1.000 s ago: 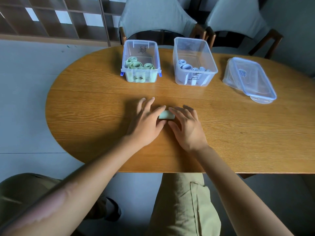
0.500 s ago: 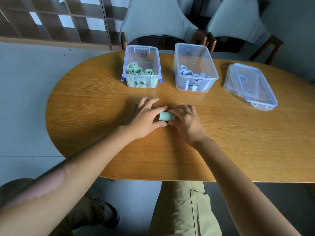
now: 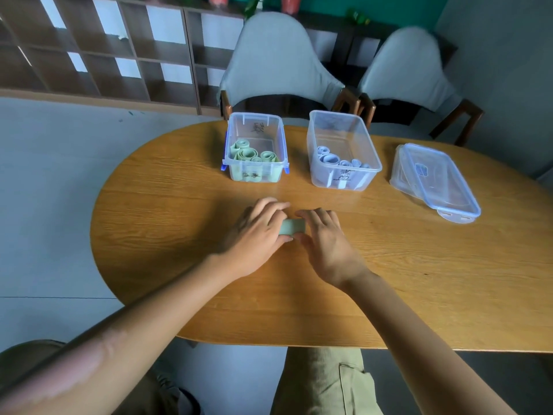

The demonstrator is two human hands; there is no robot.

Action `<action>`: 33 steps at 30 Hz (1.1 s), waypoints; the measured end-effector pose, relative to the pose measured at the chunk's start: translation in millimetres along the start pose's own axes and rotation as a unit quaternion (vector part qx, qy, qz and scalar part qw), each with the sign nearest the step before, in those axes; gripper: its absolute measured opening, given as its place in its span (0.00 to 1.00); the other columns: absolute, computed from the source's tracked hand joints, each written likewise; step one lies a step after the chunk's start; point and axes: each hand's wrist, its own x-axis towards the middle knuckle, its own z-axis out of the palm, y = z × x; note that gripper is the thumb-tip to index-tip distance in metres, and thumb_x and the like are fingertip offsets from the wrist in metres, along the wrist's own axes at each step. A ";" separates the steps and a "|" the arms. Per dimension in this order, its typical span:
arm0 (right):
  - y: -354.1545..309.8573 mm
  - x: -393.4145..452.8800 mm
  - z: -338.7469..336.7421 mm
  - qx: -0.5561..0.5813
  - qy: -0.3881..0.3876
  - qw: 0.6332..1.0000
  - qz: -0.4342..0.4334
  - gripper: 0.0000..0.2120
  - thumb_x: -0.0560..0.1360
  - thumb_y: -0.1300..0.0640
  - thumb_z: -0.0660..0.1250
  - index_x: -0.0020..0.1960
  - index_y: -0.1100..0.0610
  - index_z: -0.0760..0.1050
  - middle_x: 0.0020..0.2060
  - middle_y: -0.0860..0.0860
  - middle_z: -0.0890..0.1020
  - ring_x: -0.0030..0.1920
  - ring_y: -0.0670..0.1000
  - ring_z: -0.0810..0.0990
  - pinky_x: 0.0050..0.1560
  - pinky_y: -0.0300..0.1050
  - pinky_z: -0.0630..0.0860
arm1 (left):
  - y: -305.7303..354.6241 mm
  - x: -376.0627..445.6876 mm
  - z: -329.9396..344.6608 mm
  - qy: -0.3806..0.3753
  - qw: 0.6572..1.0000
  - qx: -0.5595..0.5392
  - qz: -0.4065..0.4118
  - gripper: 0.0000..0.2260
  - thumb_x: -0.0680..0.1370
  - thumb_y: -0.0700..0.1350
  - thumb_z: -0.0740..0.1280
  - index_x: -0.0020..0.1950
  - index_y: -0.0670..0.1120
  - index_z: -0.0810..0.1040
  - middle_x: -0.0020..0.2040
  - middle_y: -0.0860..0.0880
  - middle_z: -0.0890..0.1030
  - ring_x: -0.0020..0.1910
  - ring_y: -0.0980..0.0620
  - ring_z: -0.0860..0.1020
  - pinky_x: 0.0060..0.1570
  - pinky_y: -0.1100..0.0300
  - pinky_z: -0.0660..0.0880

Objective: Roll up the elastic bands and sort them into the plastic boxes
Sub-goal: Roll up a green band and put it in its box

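A rolled pale green elastic band [image 3: 292, 226] lies on the wooden table [image 3: 419, 265] between my hands. My left hand [image 3: 254, 238] grips its left end with fingers curled over it and the thumb below. My right hand [image 3: 326, 244] touches its right end with the fingers spread over it. Behind them stand two clear plastic boxes: the left box [image 3: 256, 127] holds several green rolls [image 3: 248, 154], the right box [image 3: 344, 136] holds several light blue rolls [image 3: 332, 158].
A clear lid with blue rim [image 3: 440, 181] lies upside down at the right of the boxes. Two grey chairs [image 3: 278, 64] stand behind the table. A wooden shelf unit [image 3: 104, 49] is at the back left. The table's near edge runs above my knees.
The camera tilted up, so the table sits lower in view. My hands stayed around the green roll, and my left fingers curled further over it.
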 end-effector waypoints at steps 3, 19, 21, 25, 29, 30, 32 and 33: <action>-11.2 4.2 -6.1 0.018 0.013 0.999 -0.026 0.20 0.81 0.55 0.64 0.72 0.57 0.68 0.59 0.52 0.76 0.58 0.53 0.70 0.63 0.49 0.70 | -7.0 -4.4 -8.4 0.021 0.999 -0.025 -0.010 0.16 0.77 0.53 0.68 0.55 0.42 0.77 0.68 0.48 0.76 0.70 0.47 0.70 0.64 0.47 0.73; -52.8 53.4 -21.2 -0.090 0.036 0.992 -0.081 0.13 0.83 0.56 0.61 0.66 0.60 0.73 0.55 0.55 0.78 0.56 0.57 0.73 0.55 0.54 0.75 | -48.8 -15.4 -47.7 -0.028 0.994 0.026 -0.098 0.35 0.79 0.68 0.47 0.70 0.43 0.73 0.71 0.48 0.74 0.74 0.49 0.66 0.70 0.50 0.69; -51.0 61.0 -25.4 -0.102 0.035 0.991 -0.077 0.12 0.84 0.55 0.60 0.63 0.60 0.73 0.53 0.56 0.79 0.55 0.57 0.74 0.54 0.54 0.75 | -58.4 -18.2 -45.9 -0.065 0.988 0.032 -0.136 0.37 0.79 0.69 0.45 0.75 0.44 0.68 0.75 0.48 0.69 0.76 0.48 0.63 0.73 0.50 0.65; -44.0 83.2 -35.5 -0.121 0.018 0.990 -0.062 0.12 0.85 0.54 0.56 0.61 0.59 0.73 0.55 0.56 0.78 0.56 0.57 0.73 0.55 0.51 0.72 | -77.0 -29.5 -37.3 -0.131 0.967 0.028 -0.218 0.37 0.79 0.68 0.48 0.81 0.45 0.56 0.82 0.47 0.55 0.80 0.46 0.52 0.76 0.46 0.58; -42.6 110.7 -47.3 -0.146 0.028 0.987 -0.064 0.11 0.84 0.59 0.59 0.63 0.60 0.74 0.57 0.58 0.78 0.58 0.57 0.74 0.56 0.50 0.72 | -83.3 -38.3 -26.0 -0.154 0.954 0.022 -0.256 0.39 0.78 0.70 0.45 0.82 0.47 0.49 0.83 0.47 0.47 0.81 0.45 0.45 0.78 0.44 0.52; -41.6 118.6 -50.0 -0.161 0.032 0.984 -0.065 0.11 0.83 0.62 0.61 0.64 0.60 0.74 0.57 0.58 0.79 0.58 0.58 0.74 0.55 0.49 0.71 | -83.9 -39.5 -24.5 -0.152 0.953 0.020 -0.261 0.39 0.79 0.70 0.45 0.82 0.47 0.49 0.83 0.47 0.47 0.81 0.45 0.45 0.78 0.44 0.51; -38.4 134.2 -56.3 -0.196 0.039 0.978 -0.066 0.13 0.80 0.65 0.63 0.64 0.59 0.74 0.57 0.58 0.78 0.58 0.59 0.74 0.52 0.47 0.69 | -83.3 -40.3 -23.7 -0.142 0.954 0.018 -0.263 0.38 0.79 0.70 0.45 0.82 0.48 0.49 0.83 0.48 0.46 0.81 0.46 0.45 0.78 0.45 0.51; -36.5 142.9 -58.9 -0.209 0.044 0.975 -0.066 0.14 0.80 0.65 0.64 0.64 0.58 0.74 0.56 0.57 0.78 0.58 0.58 0.75 0.50 0.46 0.69 | -83.1 -40.4 -23.7 -0.137 0.955 0.016 -0.262 0.37 0.80 0.70 0.46 0.82 0.48 0.50 0.83 0.48 0.47 0.81 0.46 0.46 0.78 0.45 0.51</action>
